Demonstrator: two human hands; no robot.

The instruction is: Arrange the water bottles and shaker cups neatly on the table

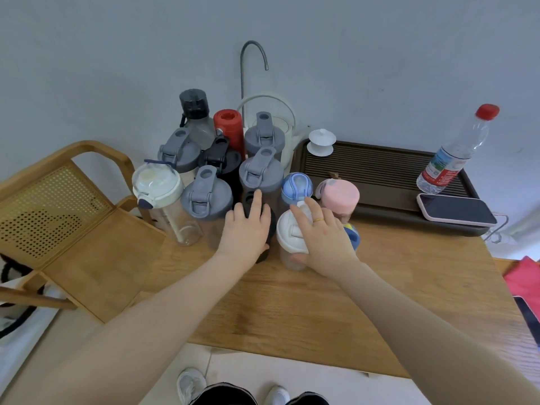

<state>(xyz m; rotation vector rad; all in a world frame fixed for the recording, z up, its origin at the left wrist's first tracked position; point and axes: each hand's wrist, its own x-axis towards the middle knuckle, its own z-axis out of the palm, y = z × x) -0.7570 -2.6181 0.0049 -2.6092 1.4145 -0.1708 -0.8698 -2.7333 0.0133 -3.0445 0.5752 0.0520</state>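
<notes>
Head view, single frame; stock on a wooden table (pixel 321 302).

Item 1. Cluster of bottles and shakers, packed at the far left corner of the table, all upright. Included: four grey-lidded shaker cups (pixel 206 194), a black-lidded shaker (pixel 217 157), a red bottle (pixel 229 127), a black-capped clear bottle (pixel 195 112), a white-lidded clear bottle (pixel 156 185) at the left edge, a blue-lidded bottle (pixel 295 185) and a pink-lidded cup (pixel 340 194).

Item 2. Black shaker (pixel 263 220), front row of the cluster, upright. The left hand (pixel 247 229) is laid over its lid from the near side, fingers curled down its sides, index finger extended toward the grey lid behind. It appears gripped, though the contact is largely hidden by the hand.

Item 3. White-lidded shaker (pixel 292 232), just right of the black one, upright. The right hand (pixel 324 238) is wrapped round it, thumb on the near wall, fingers over the lid's right rim. A blue-and-yellow object behind this hand cannot be identified.

Item 4. Dark slatted tray (pixel 380 171) along the far right edge, carrying a white lidded teacup (pixel 321 143), a red-capped plastic water bottle (pixel 455 153) and a phone (pixel 457 210).

Governing relation: both held shakers stand with long axes vertical, directly under their hands, each nearer its own hand; open table lies toward the near edge, so any repositioning is judged to run along that line.
</notes>
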